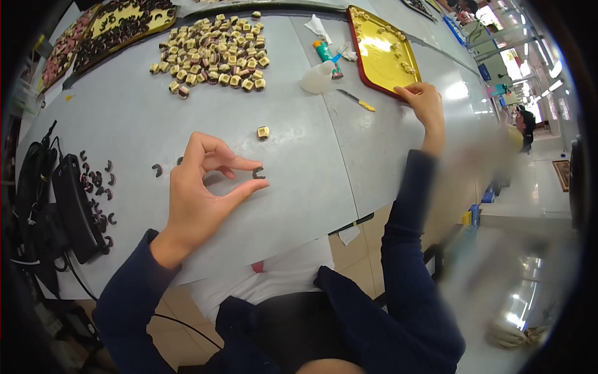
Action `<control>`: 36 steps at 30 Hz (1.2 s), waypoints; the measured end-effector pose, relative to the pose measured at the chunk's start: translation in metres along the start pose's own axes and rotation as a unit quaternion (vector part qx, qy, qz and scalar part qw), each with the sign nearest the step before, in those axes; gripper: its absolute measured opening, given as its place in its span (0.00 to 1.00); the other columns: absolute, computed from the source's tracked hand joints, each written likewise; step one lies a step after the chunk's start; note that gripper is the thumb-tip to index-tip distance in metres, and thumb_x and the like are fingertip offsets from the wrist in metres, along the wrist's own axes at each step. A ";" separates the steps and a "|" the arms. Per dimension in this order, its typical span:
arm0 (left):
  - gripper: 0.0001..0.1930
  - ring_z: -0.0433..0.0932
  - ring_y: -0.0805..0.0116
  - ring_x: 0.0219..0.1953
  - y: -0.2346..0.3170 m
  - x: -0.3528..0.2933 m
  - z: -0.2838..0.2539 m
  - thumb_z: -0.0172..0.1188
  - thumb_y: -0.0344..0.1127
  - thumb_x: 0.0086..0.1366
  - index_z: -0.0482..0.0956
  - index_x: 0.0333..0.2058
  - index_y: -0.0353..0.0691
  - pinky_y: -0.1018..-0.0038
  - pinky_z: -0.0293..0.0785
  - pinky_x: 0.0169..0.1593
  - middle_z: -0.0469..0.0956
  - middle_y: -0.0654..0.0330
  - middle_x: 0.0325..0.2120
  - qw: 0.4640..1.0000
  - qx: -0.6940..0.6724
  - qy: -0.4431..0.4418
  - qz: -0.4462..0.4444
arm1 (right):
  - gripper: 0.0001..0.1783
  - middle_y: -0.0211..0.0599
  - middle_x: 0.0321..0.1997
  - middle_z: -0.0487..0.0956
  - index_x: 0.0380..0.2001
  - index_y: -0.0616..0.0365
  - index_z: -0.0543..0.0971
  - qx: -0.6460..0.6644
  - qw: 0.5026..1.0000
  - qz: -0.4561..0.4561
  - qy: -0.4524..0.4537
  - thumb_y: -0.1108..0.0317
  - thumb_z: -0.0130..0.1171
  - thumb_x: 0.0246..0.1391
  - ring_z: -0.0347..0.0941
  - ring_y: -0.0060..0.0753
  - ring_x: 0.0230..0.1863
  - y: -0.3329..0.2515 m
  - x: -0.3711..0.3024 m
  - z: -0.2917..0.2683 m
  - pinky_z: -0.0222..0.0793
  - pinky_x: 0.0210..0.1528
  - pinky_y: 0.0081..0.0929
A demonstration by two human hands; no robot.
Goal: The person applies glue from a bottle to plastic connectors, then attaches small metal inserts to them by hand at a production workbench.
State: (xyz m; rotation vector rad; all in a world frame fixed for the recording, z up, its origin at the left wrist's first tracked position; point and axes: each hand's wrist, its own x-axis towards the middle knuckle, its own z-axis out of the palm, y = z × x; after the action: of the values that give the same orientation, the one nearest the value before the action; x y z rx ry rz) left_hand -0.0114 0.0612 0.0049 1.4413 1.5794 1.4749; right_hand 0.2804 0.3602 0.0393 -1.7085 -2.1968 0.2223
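My left hand (208,193) pinches a small dark C-shaped piece (258,173) between thumb and forefinger, just over the grey table. Beyond it stands a single cream-and-dark cube-like piece (263,133) with a squarish hollow. At the right, my right hand (425,106) is at the near corner of a yellow tray (380,59) with a red rim. Its fingers are drawn together at the rim; whether they grip the rim or a small piece is hidden. Several small cream pieces (398,48) lie along the tray's far and right sides.
A heap of cream-and-dark pieces (215,53) covers the far middle. Near the tray are a white squeeze bottle (317,78), a green tube (325,53) and a yellow-handled knife (358,101). Loose dark C-shaped pieces (99,190) lie by a black device (76,209) at left.
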 end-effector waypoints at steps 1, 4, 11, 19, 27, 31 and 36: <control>0.24 0.78 0.75 0.29 -0.001 0.000 -0.001 0.73 0.28 0.49 0.61 0.35 0.41 0.81 0.72 0.33 0.84 0.59 0.29 1.000 0.006 0.000 0.009 | 0.18 0.44 0.24 0.81 0.28 0.63 0.84 -0.020 1.000 0.004 -0.005 0.57 0.69 0.43 0.77 0.36 0.26 -0.003 0.000 -0.001 0.71 0.32 0.31; 0.24 0.78 0.75 0.30 -0.001 0.001 -0.002 0.73 0.28 0.49 0.62 0.35 0.41 0.81 0.72 0.33 0.84 0.59 0.30 1.000 0.008 -0.002 0.018 | 0.18 0.43 0.24 0.82 0.29 0.62 0.84 -0.046 0.999 0.021 -0.017 0.55 0.69 0.44 0.77 0.35 0.26 -0.001 0.005 0.001 0.71 0.33 0.30; 0.24 0.82 0.72 0.35 -0.002 0.002 -0.001 0.73 0.28 0.49 0.64 0.37 0.41 0.81 0.73 0.34 0.83 0.60 0.31 0.999 0.002 -0.003 0.034 | 0.17 0.41 0.28 0.83 0.31 0.62 0.84 -0.046 0.999 0.017 -0.005 0.57 0.66 0.48 0.78 0.32 0.29 -0.003 0.002 0.007 0.71 0.34 0.28; 0.23 0.82 0.71 0.35 -0.003 0.001 -0.002 0.73 0.28 0.49 0.66 0.37 0.41 0.81 0.73 0.34 0.82 0.60 0.31 0.998 0.013 -0.002 0.057 | 0.15 0.36 0.28 0.82 0.33 0.61 0.84 0.045 0.995 -0.083 0.013 0.59 0.64 0.52 0.75 0.25 0.28 -0.010 -0.006 0.013 0.69 0.34 0.24; 0.21 0.83 0.70 0.36 -0.001 0.002 -0.004 0.73 0.29 0.50 0.67 0.36 0.41 0.80 0.74 0.35 0.83 0.60 0.30 0.997 0.034 -0.009 0.063 | 0.16 0.37 0.29 0.82 0.34 0.61 0.83 0.043 0.995 -0.079 -0.030 0.58 0.61 0.54 0.72 0.27 0.29 -0.016 -0.012 0.013 0.67 0.34 0.25; 0.22 0.81 0.71 0.36 0.002 0.002 -0.004 0.72 0.27 0.50 0.65 0.37 0.41 0.80 0.73 0.37 0.83 0.58 0.32 0.998 0.031 -0.022 0.045 | 0.14 0.31 0.29 0.80 0.35 0.62 0.81 0.088 0.989 -0.094 -0.069 0.61 0.62 0.53 0.68 0.22 0.28 -0.005 -0.007 0.013 0.65 0.33 0.21; 0.24 0.80 0.72 0.37 0.003 0.002 -0.003 0.72 0.25 0.50 0.64 0.38 0.41 0.79 0.71 0.38 0.83 0.56 0.33 0.999 0.032 -0.030 0.032 | 0.12 0.27 0.31 0.79 0.37 0.61 0.81 0.133 0.980 -0.131 -0.067 0.65 0.63 0.53 0.68 0.18 0.29 0.000 -0.003 0.013 0.65 0.34 0.18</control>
State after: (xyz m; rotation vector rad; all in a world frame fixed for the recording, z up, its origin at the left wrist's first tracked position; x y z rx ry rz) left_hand -0.0141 0.0617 0.0095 1.5708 1.5701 1.4155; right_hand 0.2765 0.3583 0.0272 -1.2809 -2.3354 0.5496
